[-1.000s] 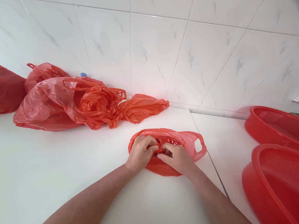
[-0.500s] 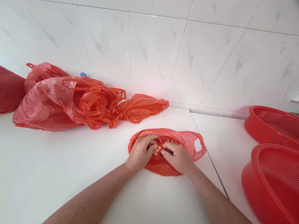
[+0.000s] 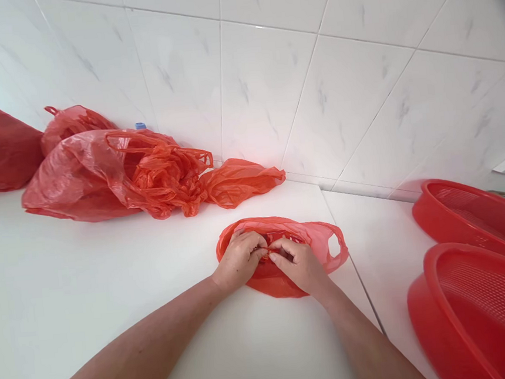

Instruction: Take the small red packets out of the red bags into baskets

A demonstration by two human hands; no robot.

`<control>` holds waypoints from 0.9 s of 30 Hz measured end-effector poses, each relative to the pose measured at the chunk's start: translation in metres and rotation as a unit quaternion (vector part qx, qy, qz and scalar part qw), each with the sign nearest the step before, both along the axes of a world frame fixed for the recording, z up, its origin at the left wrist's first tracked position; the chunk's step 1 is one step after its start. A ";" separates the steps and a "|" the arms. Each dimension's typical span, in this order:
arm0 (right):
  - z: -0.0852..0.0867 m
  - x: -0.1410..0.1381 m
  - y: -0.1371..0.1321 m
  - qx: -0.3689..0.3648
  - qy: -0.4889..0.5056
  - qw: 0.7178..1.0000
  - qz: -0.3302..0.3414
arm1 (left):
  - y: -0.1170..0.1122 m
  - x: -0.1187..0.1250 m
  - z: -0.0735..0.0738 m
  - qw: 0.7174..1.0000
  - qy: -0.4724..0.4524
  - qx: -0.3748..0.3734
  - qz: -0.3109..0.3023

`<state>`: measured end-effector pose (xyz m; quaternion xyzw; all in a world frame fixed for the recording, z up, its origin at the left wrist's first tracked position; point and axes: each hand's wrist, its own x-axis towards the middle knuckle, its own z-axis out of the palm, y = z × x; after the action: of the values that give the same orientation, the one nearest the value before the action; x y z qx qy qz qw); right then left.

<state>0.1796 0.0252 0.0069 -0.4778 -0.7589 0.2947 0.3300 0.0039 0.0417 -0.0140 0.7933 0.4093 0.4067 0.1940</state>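
A small red packet [image 3: 270, 250] is pinched between the fingertips of both my hands, mostly covered by them. My left hand [image 3: 240, 262] is closed on its left end, while my right hand [image 3: 301, 266] grips the right end with thumb and forefinger. Both hands work over the mouth of a red plastic bag [image 3: 276, 286], which lies open on the white table [image 3: 194, 336]. More red packets with pale printing [image 3: 285, 237] show inside the bag behind my fingers. One handle loop of the bag spreads out to the right.
Several red plastic bags, one of them bulging [image 3: 75, 181], lie along the tiled wall [image 3: 270, 93] at the back left. A blue cap [image 3: 140, 126] pokes up behind them. Two red perforated baskets [image 3: 438, 291] stand at the right, beyond a seam in the tabletop.
Gold lettering on the packet faced me before; now the packet is turned or folded so that little of it shows. My left fingers have curled in closer to my right fingertips.
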 end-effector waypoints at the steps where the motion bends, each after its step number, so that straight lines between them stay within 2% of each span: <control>1: 0.000 0.000 0.000 0.005 0.004 1.000 0.005 | 0.000 0.000 0.000 1.000 0.004 0.006 -0.004; 7: -0.001 0.000 0.002 0.024 -0.009 1.000 0.007 | -0.002 0.000 0.004 0.999 0.028 0.037 -0.004; 12: -0.001 0.010 0.005 0.024 -0.040 0.998 -0.041 | 0.005 -0.012 0.006 0.994 -0.041 0.007 0.096; 15: -0.001 0.014 0.006 0.023 -0.063 0.997 -0.047 | 0.009 -0.018 0.004 0.991 -0.052 -0.016 0.119; 21: -0.004 0.013 0.008 0.058 -0.146 0.987 -0.044 | 0.009 -0.017 0.004 0.994 0.016 0.011 0.112; 27: -0.005 0.011 0.008 0.037 -0.142 0.987 -0.058 | 0.006 -0.014 0.010 0.985 0.145 0.039 0.083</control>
<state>0.1905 0.0333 0.0023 -0.5453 -0.7795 0.1760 0.2530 -0.0101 0.0477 -0.0035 0.8140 0.4816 0.3176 0.0672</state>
